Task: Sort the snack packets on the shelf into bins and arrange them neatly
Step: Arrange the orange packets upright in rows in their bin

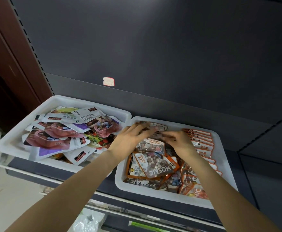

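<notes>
Dark grey shelving fills the upper half of the frame, with a torn price sticker (pixel 108 81) on the back panel, and two white bins sit side by side on the shelf below it. Over in the left bin (pixel 16 131), centre left, it's a loose heap of purple, pink and white snack packets (pixel 60 133), overlapping at all angles, plainly not yet arranged.

Both hands are working the right bin (pixel 224 148). Left hand (pixel 130 138) reaches in with fingers stretched flat over a stone candy packet (pixel 151 144) at the back of the bin, pressing or steadying it, not clutching. Right hand (pixel 180 141) meets it from the other side, fingers bent down onto the same cluster; whether it pinches a packet I cannot tell, the fingertips are blurred. My read: they are squaring packets into a row.

Along the bin's right side, a row of orange packets (pixel 202 144) stands on edge, overlapping neatly, likely the pattern being copied. Middle packets (pixel 153 166) lie flat and jumbled.

Forearms cover part of the bin's contents, and lower shelves at the bottom of the frame are cut off and unclear.
</notes>
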Motion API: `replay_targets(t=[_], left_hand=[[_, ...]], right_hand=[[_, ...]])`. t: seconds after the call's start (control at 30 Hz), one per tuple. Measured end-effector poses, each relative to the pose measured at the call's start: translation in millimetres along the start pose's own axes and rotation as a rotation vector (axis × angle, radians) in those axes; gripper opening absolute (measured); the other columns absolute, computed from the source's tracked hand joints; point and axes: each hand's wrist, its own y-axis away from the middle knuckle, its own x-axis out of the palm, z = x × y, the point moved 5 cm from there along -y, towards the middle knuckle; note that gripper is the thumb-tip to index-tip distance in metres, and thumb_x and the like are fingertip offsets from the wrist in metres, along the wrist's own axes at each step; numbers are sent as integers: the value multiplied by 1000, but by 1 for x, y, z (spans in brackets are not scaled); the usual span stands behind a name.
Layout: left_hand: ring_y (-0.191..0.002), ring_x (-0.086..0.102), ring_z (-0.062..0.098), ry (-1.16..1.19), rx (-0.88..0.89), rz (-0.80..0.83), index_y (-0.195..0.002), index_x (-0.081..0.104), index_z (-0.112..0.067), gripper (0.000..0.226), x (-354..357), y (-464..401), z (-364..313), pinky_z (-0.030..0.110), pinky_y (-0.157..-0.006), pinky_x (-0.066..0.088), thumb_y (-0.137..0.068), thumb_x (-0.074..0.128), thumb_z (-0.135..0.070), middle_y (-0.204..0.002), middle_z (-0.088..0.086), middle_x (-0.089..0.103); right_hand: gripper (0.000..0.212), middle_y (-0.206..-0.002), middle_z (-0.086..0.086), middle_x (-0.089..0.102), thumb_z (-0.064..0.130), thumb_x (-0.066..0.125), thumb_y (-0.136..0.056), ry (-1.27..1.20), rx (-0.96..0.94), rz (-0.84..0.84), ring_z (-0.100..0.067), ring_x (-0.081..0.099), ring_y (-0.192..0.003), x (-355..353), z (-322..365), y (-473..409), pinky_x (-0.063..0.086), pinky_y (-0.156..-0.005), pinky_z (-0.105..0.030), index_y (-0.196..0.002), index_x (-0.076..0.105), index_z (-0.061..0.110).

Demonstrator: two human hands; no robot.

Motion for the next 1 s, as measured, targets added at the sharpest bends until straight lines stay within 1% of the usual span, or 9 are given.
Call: replay_targets(t=[0.07, 0.17, 0.33, 0.37, 0.43, 0.47, 0.53, 0.7, 1.0], left_hand=[[-98, 65, 28, -53, 108, 18, -139, 40, -28, 97, 6, 2, -7, 38, -73, 57, -58, 80, 8, -117, 9, 65], [-92, 67, 23, -178, 186, 44, -138, 38, -28, 93, 16, 0, -14, 33, -65, 58, -61, 83, -1, -112, 4, 67], [-116, 60, 32, -258, 110, 96, -142, 35, -25, 116, 26, -7, -13, 43, -73, 59, -44, 88, 6, -138, 8, 53], [-125, 51, 33, -270, 73, 121, -146, 29, -26, 122, 26, -9, -12, 48, -84, 54, -45, 88, 7, -145, 8, 44], [-142, 17, 35, -265, -9, 152, -151, 3, -35, 120, 28, -9, -9, 55, -110, 24, -66, 78, 6, -157, 5, 11], [-144, -1, 34, -269, -44, 196, -147, -13, -40, 113, 32, -10, -5, 54, -115, 8, -80, 67, 4, -157, 2, -7], [-144, -18, 30, -258, -139, 381, -142, -26, -43, 104, 34, -15, 4, 52, -118, -2, -90, 51, 4, -155, -1, -25], [-145, -17, 25, -232, -225, 458, -142, -25, -43, 109, 37, -24, 15, 50, -117, -5, -86, 51, 10, -156, -4, -25], [-146, -16, 25, -177, -246, 398, -131, -36, -46, 113, 38, -19, 16, 47, -116, -4, -88, 55, 5, -157, -5, -23]], right_hand=[[33, -118, -2, 65, 13, 57, -93, -66, 44, -35, -15, 60, -110, -4, -17, 12, 40, -81, -10, -126, 59, 15], [34, -121, -7, 63, 7, 56, -93, -54, 127, -65, -18, 59, -110, -1, -43, 29, 41, -88, -15, -126, 58, 13], [44, -137, -7, 51, 12, 53, -95, 4, 176, 54, -19, 51, -124, 16, -51, 29, 40, -103, -28, -138, 45, 14], [46, -139, -7, 49, 14, 53, -95, 7, 186, 69, -20, 48, -126, 18, -50, 27, 39, -104, -30, -140, 42, 15], [51, -143, -7, 45, 19, 53, -95, 38, 202, 98, -21, 44, -130, 20, -49, 22, 37, -107, -32, -143, 37, 17], [52, -145, -7, 43, 20, 53, -95, 59, 209, 117, -22, 42, -131, 21, -49, 20, 35, -107, -32, -144, 35, 17], [52, -144, -7, 42, 22, 52, -96, 98, 230, 174, -23, 42, -131, 24, -48, 15, 34, -104, -30, -144, 34, 16], [38, -131, -8, 53, 26, 53, -95, 125, 262, 288, -23, 52, -118, 39, -46, 7, 40, -91, -29, -131, 48, 14], [34, -116, -9, 64, 12, 66, -86, 69, 325, 169, -20, 61, -104, 33, -52, 2, 48, -86, -27, -120, 61, 8]])
